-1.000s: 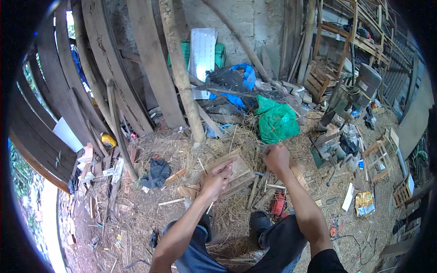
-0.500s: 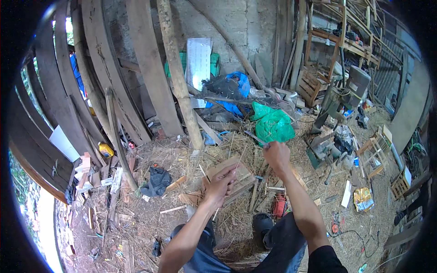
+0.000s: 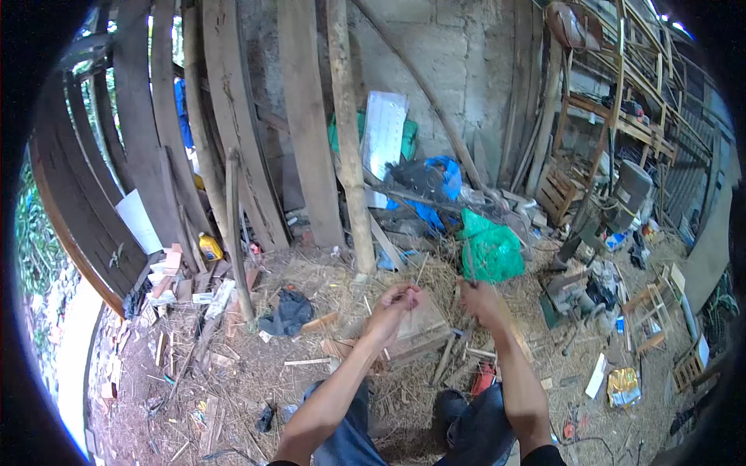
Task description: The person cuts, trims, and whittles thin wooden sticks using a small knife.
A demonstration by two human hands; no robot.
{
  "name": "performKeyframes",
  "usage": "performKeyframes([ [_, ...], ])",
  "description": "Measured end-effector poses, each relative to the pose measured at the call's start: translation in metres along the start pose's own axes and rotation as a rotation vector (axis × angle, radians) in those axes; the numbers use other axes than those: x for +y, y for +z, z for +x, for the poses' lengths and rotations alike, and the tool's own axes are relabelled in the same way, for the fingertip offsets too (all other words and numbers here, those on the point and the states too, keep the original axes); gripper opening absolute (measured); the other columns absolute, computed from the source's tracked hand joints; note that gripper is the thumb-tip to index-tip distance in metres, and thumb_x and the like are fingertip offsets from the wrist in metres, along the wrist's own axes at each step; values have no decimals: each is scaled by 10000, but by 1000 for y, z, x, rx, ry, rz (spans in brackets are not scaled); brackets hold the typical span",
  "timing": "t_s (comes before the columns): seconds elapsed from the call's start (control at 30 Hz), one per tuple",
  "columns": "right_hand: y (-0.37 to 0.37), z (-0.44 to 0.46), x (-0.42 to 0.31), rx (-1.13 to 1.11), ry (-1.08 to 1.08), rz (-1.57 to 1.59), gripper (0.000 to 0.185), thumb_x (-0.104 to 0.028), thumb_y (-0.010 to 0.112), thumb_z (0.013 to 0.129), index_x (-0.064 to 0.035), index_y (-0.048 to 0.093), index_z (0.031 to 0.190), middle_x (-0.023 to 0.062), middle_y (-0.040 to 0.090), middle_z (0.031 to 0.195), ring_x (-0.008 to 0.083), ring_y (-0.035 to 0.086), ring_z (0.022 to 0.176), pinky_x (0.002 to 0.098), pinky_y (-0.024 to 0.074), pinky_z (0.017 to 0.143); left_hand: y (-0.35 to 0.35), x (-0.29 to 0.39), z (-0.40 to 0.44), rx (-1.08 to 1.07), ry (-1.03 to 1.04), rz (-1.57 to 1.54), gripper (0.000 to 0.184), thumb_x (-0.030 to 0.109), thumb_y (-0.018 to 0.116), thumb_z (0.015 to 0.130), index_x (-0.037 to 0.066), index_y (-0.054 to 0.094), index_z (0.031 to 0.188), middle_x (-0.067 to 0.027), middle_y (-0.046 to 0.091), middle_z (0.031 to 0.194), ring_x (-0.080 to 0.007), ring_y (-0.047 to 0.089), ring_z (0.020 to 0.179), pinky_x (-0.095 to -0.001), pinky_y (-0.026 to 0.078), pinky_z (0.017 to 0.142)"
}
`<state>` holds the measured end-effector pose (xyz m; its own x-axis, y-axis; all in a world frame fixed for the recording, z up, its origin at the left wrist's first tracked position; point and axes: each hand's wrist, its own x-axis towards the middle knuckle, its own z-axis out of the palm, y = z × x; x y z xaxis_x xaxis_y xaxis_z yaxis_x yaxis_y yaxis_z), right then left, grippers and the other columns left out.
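Observation:
My left hand (image 3: 395, 309) is closed, pinching a thin wooden stick (image 3: 420, 273) whose tip rises above the fingers. To its right, my right hand (image 3: 483, 304) is a fist around the handle of a knife. The narrow knife blade (image 3: 471, 262) points up, in front of a green plastic bag (image 3: 496, 256); the handle is hidden in the fist. Below and between the hands lies a wooden board or block (image 3: 420, 335) on the straw-covered ground. The hands are apart from each other.
Wooden posts (image 3: 351, 155) and planks stand ahead and left. A black cloth or bag (image 3: 287, 313) and a yellow bottle (image 3: 210, 247) lie at left. On the right are a grey machine (image 3: 631, 186), a small wooden frame (image 3: 645, 299) and a gold packet (image 3: 623, 387). A red object (image 3: 483, 378) lies near my feet.
The view has tilted up and turned left. The knife blade, slanting up-left before, now points nearly straight up. My left hand still pinches the stick, and my hands look slightly closer together.

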<state>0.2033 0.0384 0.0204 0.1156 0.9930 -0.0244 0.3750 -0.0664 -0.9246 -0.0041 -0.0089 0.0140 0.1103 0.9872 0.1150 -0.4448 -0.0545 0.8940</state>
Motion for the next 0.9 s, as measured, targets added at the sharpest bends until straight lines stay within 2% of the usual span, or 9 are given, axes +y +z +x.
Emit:
performKeyframes([
  [0.07,14,-7,2,-378,160,292,411,-418,546,894,-23,603,993,13,537,631,76,373,417,232,280,384,-4,3,4,72,81,-71,158,136,570,905,43,611,1026,-34,616,995,-105,515,903,-238,378,841],
  [0.17,21,-31,-32,-671,289,531,313,-347,544,913,-38,594,933,6,547,680,46,325,410,204,240,383,8,14,-8,140,148,200,157,122,561,906,44,628,1025,-36,622,1017,-100,529,935,-239,394,833],
  [0.3,29,-25,-26,-538,186,882,226,-254,604,890,-30,575,897,4,538,677,48,290,426,219,234,392,11,21,-32,-59,176,428,156,114,546,914,38,644,1009,-32,623,1023,-105,540,941,-250,408,837],
  [0.37,25,-25,-29,-548,157,905,200,-238,611,884,-42,572,876,-21,490,627,45,300,422,215,231,393,8,23,-42,-138,101,466,233,105,508,928,17,559,1138,-62,612,1032,-109,562,846,-245,450,777],
  [0.47,19,-31,-35,-495,20,787,180,-216,606,885,-38,587,869,-21,528,616,39,358,446,219,266,404,25,40,-61,6,-139,-55,289,95,497,931,29,497,1213,-82,612,988,-117,565,753,-244,475,675],
  [0.6,26,-30,-26,-306,-296,431,192,-221,605,881,-30,614,866,-15,578,642,59,445,481,252,341,432,25,37,-65,-7,-264,13,331,118,478,947,61,436,1271,-76,570,922,-113,536,667,-215,436,563],
  [0.73,29,-29,-21,-227,-614,461,219,-238,623,853,-24,633,806,27,613,638,139,515,483,298,391,471,41,33,-62,10,-188,-33,331,114,465,949,45,442,1272,-29,493,801,-64,397,527,-182,326,439],
  [0.8,7,-39,-30,-50,-636,-202,210,-249,631,796,-48,660,743,116,633,622,239,579,503,335,442,503,43,33,-59,44,-179,-92,337,112,463,949,45,437,1279,-18,468,780,-55,369,512,-174,298,421],
  [0.9,11,-48,-26,109,-906,-402,161,-240,599,743,-110,693,724,170,621,619,312,618,560,381,485,529,53,33,-55,72,-171,-132,368,99,467,945,46,421,1307,-9,460,770,-46,346,500,-170,283,410],
])
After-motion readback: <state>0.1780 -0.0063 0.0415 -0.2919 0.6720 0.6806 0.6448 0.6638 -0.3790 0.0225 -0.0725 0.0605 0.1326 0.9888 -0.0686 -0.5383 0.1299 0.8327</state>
